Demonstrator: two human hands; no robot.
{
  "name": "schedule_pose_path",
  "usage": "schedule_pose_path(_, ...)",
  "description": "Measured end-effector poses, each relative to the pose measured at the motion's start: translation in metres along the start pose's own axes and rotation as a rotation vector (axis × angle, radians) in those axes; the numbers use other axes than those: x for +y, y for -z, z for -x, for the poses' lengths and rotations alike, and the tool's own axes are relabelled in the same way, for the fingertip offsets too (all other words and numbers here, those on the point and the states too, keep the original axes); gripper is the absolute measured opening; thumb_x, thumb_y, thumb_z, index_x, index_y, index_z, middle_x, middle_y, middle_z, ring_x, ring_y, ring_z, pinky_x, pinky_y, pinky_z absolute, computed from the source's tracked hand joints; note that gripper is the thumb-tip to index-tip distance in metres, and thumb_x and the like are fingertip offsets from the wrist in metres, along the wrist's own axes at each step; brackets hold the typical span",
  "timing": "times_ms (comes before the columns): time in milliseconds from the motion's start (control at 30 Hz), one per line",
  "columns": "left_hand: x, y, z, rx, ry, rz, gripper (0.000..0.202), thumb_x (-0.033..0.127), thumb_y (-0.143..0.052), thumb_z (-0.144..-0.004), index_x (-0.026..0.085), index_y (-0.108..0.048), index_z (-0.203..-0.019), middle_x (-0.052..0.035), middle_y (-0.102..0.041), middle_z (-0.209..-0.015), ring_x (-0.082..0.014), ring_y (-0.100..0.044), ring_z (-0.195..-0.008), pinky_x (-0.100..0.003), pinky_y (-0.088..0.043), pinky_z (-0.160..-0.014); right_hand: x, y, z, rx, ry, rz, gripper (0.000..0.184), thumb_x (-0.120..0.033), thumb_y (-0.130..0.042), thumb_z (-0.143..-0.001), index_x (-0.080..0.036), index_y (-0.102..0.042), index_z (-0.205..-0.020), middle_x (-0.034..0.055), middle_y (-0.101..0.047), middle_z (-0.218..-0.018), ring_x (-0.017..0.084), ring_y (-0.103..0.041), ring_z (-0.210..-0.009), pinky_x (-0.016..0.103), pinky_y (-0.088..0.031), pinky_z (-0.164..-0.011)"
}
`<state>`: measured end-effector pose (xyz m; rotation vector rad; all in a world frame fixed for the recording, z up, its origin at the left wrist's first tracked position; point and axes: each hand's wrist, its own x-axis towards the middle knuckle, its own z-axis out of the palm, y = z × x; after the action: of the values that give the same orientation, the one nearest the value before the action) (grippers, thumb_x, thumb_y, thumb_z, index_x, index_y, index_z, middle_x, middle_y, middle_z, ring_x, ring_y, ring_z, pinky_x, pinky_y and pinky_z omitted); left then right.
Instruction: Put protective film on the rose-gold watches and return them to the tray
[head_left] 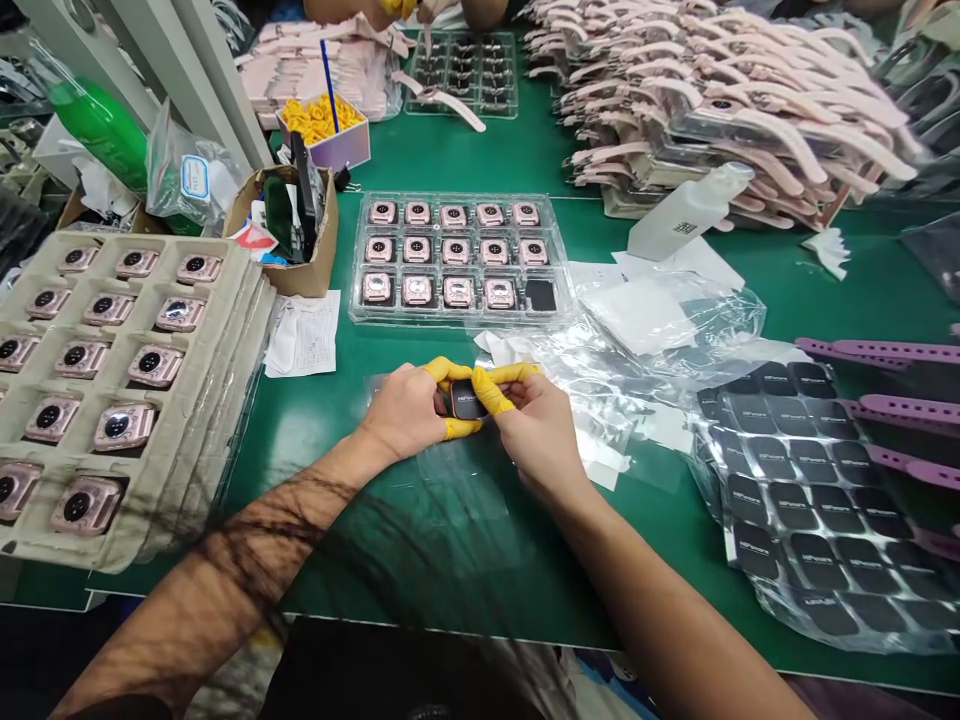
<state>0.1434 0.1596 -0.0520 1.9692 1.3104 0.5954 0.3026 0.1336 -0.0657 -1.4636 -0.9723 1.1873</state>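
My left hand [401, 412] and right hand [536, 435] close in from both sides — yellow-capped fingertips [491, 390] pinching a small black printed square [466, 398] between them — just above a clear plastic film [457, 470] on the green workbench [322, 560], with a pulp tray [139, 545] of pink watch cases to my left.

A yellow-wrapped left hand [405, 412] and right hand [536, 435] pinch a glossy black rectangular device [466, 399] below a clear plastic tray of rose-gold smartwatches [360, 262].

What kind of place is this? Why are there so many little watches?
It looks like a factory workshop where smartwatches are made or packed. Pink smartwatches fill a pulp tray, pink watch straps are piled on a long green workbench, and the left hand and right hand wear yellow finger cots.
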Motion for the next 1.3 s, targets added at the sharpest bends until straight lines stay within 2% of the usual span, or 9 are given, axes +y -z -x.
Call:
schedule_pose_path(167,0.0031,0.0027,0.0005,-0.019,0.038,-0.005,0.045,0.036,-0.081,-0.068,0.025,-0.072,-0.111,0.0041,-0.071,-0.074,-0.018,-0.062,-0.076,-0.029,-0.047,-0.074,0.0013,0.0009,0.0005,-0.002,0.021,0.023,0.034,-0.051,-0.079,-0.073,-0.021,-0.066,-0.082,0.0001,-0.069,-0.08,0.016,-0.064,-0.075,0.031,-0.05,-0.07)
schedule_pose_path(1300,0.0019,0.0012,0.0012,-0.013,0.024,0.007,0.048,0.036,-0.082,-0.067,0.024,-0.071,-0.112,0.0029,-0.07,-0.073,-0.0191,-0.062,-0.077,-0.03,-0.048,-0.072,0.0039,-0.0015,0.003,0.04,0.045,0.048,0.03,-0.048,-0.077,-0.076,-0.021,-0.065,-0.083,-0.0003,-0.068,-0.078,0.016,-0.064,-0.074,0.031,-0.051,-0.069)
